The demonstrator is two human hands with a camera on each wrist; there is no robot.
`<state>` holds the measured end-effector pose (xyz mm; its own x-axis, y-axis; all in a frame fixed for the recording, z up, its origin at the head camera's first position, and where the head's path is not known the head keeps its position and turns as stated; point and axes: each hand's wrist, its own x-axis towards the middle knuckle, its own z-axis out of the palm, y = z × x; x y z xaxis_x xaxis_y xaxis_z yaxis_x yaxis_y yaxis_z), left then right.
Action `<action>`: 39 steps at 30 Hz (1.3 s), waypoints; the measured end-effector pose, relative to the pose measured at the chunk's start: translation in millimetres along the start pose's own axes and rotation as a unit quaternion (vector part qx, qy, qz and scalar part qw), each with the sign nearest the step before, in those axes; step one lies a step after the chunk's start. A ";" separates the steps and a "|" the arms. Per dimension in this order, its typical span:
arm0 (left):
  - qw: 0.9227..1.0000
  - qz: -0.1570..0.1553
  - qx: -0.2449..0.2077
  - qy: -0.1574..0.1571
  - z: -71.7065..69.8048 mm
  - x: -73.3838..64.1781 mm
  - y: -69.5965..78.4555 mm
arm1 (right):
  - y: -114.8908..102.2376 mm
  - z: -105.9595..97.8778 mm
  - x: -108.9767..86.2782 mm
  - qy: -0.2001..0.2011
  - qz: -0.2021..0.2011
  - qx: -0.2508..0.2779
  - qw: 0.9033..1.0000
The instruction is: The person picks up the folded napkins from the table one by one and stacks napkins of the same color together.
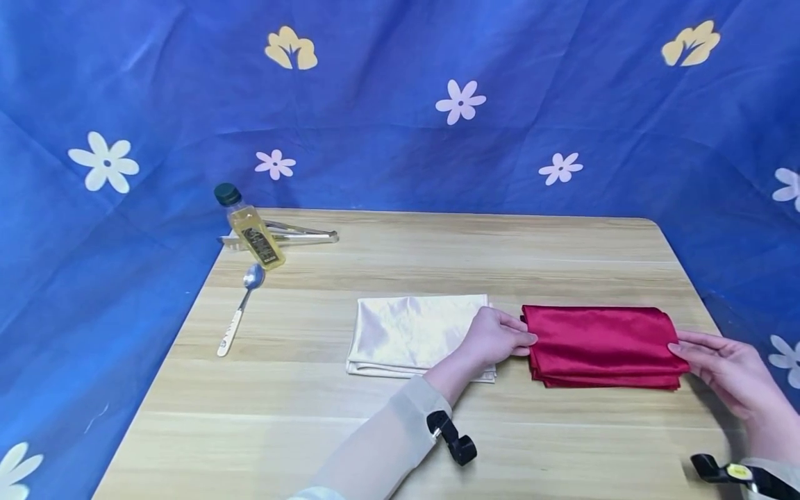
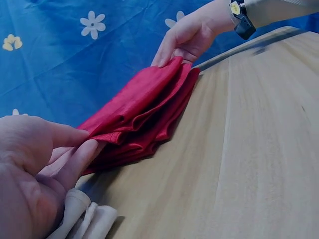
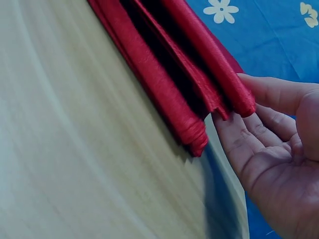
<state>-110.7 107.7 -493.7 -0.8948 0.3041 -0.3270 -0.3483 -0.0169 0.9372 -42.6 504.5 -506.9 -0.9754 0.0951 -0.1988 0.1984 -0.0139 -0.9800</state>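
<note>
A folded red satin cloth [image 1: 603, 347] lies toward the right of the table, its stacked layers showing along the near edge in both wrist views. My left hand [image 1: 500, 337] pinches its left edge between thumb and fingers. At the opposite end my right hand [image 1: 728, 368] pinches the upper layers, thumb on top and fingers beneath. In the right wrist view the lowest fold [image 3: 194, 137] hangs apart from those fingers, close over the table. A folded white satin cloth [image 1: 415, 333] lies just left of the red one, partly covered by my left hand and wrist.
On the wooden table [image 1: 437, 257], a bottle [image 1: 256, 232] of yellow liquid with a green cap stands at the back left, in front of metal tongs [image 1: 306, 236]. A spoon [image 1: 240, 309] with a white handle lies nearer. Blue flowered fabric [image 1: 387, 104] surrounds the table.
</note>
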 end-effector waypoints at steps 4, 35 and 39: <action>1.000 0.001 0.013 0.000 -0.7 0.7 -2.6 | 5.9 -1.6 1.7 -0.020 0.001 0.007 1.000; 0.997 -0.021 0.076 -0.007 2.3 6.1 -3.1 | 17.0 0.1 13.8 0.087 0.017 -0.211 0.973; 0.997 -0.022 0.070 -0.010 1.2 5.4 -2.1 | 16.5 -0.4 14.5 0.079 0.012 -0.199 0.977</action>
<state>-114.5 110.6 -497.3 -0.8735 0.3203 -0.3667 -0.3431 0.1294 0.9304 -53.4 506.0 -525.9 -0.9496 0.2517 -0.1869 0.2723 0.3667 -0.8896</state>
